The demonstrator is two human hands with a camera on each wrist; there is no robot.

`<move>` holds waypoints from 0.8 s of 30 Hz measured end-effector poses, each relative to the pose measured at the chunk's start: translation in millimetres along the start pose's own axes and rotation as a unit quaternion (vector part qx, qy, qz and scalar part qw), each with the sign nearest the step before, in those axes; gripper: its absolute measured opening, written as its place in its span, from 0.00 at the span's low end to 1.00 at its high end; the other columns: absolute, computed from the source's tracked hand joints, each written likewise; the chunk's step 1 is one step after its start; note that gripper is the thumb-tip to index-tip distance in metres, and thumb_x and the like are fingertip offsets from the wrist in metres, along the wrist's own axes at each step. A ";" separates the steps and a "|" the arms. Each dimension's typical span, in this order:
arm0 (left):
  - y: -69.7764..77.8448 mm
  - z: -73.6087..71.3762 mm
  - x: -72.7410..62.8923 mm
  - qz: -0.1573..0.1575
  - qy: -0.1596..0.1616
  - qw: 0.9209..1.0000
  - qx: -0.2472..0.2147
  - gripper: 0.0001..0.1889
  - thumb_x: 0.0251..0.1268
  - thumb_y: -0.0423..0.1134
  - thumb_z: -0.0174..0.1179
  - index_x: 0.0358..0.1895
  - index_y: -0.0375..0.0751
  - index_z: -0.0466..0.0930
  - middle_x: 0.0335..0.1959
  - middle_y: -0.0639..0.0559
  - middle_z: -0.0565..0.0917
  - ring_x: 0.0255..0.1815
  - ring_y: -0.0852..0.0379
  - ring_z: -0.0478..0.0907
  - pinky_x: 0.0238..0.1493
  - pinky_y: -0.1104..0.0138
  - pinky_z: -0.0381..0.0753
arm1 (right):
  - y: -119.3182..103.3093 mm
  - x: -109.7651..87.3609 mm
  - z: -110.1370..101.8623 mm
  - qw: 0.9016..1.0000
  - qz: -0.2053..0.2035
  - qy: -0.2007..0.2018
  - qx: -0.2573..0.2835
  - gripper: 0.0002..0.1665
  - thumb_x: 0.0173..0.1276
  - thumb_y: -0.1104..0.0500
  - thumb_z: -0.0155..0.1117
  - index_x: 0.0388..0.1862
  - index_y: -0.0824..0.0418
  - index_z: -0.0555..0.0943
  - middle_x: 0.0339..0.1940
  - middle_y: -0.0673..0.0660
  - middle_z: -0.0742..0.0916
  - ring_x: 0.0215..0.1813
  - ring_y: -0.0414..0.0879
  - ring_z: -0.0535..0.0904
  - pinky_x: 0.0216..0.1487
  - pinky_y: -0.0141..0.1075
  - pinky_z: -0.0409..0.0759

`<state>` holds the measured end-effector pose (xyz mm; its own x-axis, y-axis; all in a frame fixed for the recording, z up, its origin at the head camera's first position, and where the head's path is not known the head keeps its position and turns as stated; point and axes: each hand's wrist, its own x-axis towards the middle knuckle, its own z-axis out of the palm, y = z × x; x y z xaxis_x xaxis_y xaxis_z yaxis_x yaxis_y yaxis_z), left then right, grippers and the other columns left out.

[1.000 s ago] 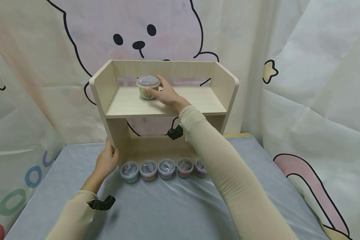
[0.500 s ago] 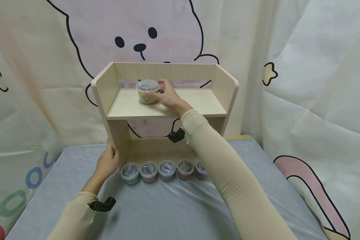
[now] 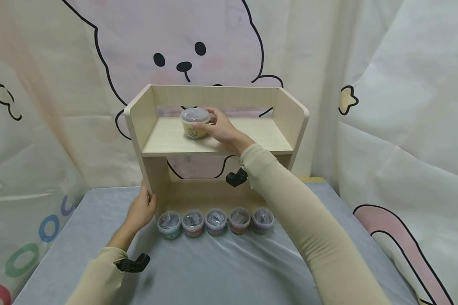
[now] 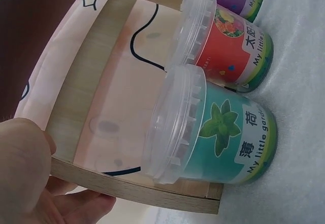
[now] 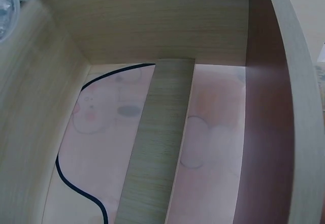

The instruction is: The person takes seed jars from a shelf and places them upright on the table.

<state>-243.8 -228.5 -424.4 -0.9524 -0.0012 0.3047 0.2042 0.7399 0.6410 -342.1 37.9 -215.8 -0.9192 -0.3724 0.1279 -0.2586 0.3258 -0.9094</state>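
In the head view my right hand (image 3: 225,129) holds a clear-lidded tub with a yellow label (image 3: 192,129) at the upper level of a pale wooden shelf (image 3: 248,140). Thumb and fingers grip the tub's right side; whether its base touches the board I cannot tell. Down at the left, my left hand (image 3: 140,211) grips the shelf's side panel. The left wrist view shows that hand's fingers (image 4: 84,203) curled around the panel edge, close to a teal tub with a mint-leaf picture (image 4: 221,132). The right wrist view shows the shelf interior, without my right hand.
Several lidded tubs stand in a row along the shelf's lower front, among them a red one (image 4: 228,51) and a purple one (image 4: 238,0). A blue-grey cloth (image 3: 213,271) covers the table. Printed curtains (image 3: 397,127) hang behind and beside it.
The yellow tub, still in my right hand, has come slightly down and toward the upper board's front edge. My left hand keeps its hold on the panel. The head view has tilted up slightly.
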 end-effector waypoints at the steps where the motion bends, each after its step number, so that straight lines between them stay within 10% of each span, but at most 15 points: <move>1: 0.6 1.0 -0.4 0.001 0.000 1.000 -0.002 0.34 0.79 0.38 0.45 0.80 0.39 0.41 0.57 0.20 0.79 0.51 0.26 0.82 0.48 0.38 0.81 | 0.3 -2.2 -1.6 1.000 0.002 -0.001 -0.003 0.46 0.70 0.48 0.68 0.80 0.54 0.57 0.73 0.58 0.74 0.75 0.50 0.69 0.77 0.44 0.66; 24: 4.0 1.8 -2.2 0.000 0.010 1.000 -0.009 0.33 0.78 0.37 0.45 0.79 0.39 0.43 0.59 0.19 0.77 0.52 0.25 0.82 0.49 0.37 0.80 | 9.3 -52.6 -34.2 0.998 -0.032 -0.016 0.047 0.42 0.71 0.55 0.67 0.80 0.52 0.60 0.72 0.58 0.77 0.72 0.49 0.73 0.74 0.49 0.71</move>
<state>-241.3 -224.3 -423.7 -0.9480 -0.0143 0.3180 0.2084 0.7274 0.6539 -306.3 90.3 -217.4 -0.8914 -0.4177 0.1761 -0.2864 0.2178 -0.9330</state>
